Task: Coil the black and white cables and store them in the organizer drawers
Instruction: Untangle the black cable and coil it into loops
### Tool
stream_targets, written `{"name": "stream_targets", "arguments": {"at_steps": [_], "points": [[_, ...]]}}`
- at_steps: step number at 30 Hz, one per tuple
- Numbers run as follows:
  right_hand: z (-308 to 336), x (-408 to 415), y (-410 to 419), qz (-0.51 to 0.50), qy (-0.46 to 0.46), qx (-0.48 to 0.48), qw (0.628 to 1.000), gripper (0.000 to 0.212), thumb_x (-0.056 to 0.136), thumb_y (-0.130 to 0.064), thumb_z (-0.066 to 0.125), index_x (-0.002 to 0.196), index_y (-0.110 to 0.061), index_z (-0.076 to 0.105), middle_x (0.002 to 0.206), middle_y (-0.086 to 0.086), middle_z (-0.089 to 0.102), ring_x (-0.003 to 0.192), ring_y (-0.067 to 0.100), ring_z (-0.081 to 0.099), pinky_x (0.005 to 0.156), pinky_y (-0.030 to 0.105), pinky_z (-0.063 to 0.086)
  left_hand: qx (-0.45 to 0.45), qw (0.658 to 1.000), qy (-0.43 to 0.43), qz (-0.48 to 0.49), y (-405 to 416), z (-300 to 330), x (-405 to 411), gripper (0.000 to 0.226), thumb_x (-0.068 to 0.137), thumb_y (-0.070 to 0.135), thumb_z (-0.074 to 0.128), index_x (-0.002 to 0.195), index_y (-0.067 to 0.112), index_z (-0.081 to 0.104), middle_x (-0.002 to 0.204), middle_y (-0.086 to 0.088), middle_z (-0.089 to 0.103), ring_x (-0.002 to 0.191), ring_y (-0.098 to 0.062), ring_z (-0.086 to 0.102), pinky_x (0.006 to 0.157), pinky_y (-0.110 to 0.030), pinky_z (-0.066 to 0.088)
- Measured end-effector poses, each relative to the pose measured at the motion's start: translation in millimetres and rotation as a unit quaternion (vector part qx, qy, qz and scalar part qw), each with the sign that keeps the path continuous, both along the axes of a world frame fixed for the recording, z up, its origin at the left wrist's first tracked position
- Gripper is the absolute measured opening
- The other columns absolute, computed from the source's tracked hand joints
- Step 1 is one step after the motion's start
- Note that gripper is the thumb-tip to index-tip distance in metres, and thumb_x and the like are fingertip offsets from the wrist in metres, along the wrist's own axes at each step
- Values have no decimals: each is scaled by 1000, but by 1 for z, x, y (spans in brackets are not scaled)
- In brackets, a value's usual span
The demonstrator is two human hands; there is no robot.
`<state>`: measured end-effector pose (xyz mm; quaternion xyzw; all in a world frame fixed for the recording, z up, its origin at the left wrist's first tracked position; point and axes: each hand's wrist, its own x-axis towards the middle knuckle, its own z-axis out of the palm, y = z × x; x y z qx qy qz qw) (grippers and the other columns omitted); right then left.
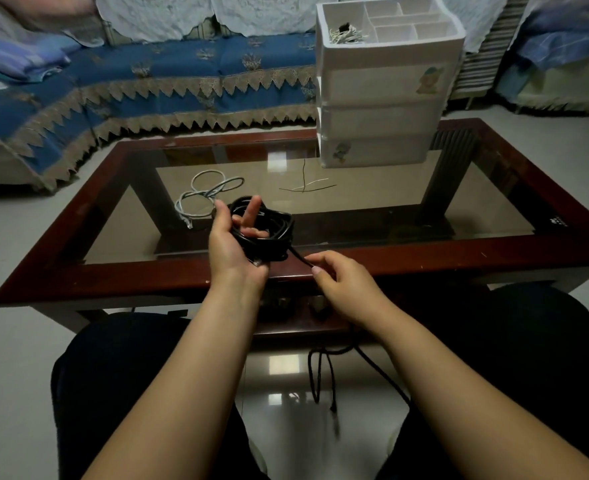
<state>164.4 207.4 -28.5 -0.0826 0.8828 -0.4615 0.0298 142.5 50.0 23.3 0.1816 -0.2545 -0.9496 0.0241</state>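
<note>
the left hand (232, 249) is holding the coiled part of the black cable (269, 230), with the loops lying around the palm and fingers while one finger is sticking up through the middle of the coil. the right hand (341, 285) is pinching the free strand of the same cable between thumb and forefinger, just beside the coil, and the strand is running tight from the coil to this pinch. the rest of the black cable is hanging down under the right wrist and is lying loose between the person's knees, above the floor. both hands are staying over the near wooden edge of the glass table (459, 261). the white cable (205, 195) is lying uncoiled on the glass, just behind the left hand. some thin wire ties (307, 187) are lying farther on the glass, in front of the white organizer (386, 98), which is standing at the far side of the table with its drawers closed. a small bundle of ties (346, 34) is sitting in one top compartment. a sofa with blue cover (168, 81) is standing behind the table.
</note>
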Motion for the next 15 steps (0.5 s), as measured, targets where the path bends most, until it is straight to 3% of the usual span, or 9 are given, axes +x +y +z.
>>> {"name": "stream_targets", "arguments": {"at_steps": [2,4,8,11,13,15], "points": [[6,4,-1,11,-2,17,1000,30,96,-23,52,125,-25,53,101,-12,64,97,5,58,86,27,49,-82,996,-16,27,6,-3,2,35,93,48,54,81,15,53,90,-3,76,42,-1,48,50,-13,46],[12,7,0,16,15,66,998,31,94,-27,54,125,-27,49,97,-10,65,96,10,62,83,33,52,-147,988,-29,45,11,-2,6,38,92,51,52,78,16,50,96,-4,76,44,-1,49,53,-16,48],[28,11,4,48,29,159,986,35,94,-30,54,127,-26,45,112,-4,63,102,15,60,83,37,53,-247,967,-33,61,17,0,8,44,93,55,47,105,13,57,88,0,76,52,-5,53,58,-22,50],[39,17,3,111,53,196,973,32,94,-29,51,124,-24,39,90,-2,64,79,15,62,68,39,54,-335,940,-19,67,20,1,8,49,94,55,45,111,10,55,84,1,76,51,-8,54,66,-32,55],[45,21,2,145,73,207,965,30,95,-27,49,121,-24,35,77,-2,60,67,15,59,60,39,52,-417,905,6,77,22,2,9,42,95,51,46,95,12,62,82,-1,75,47,-7,53,58,-28,53],[51,25,2,176,93,209,957,30,95,-24,48,120,-26,32,80,-4,59,68,13,58,59,36,51,-493,866,46,72,22,2,10,35,95,44,49,76,18,62,75,0,74,46,-9,54,51,-26,50]]}}
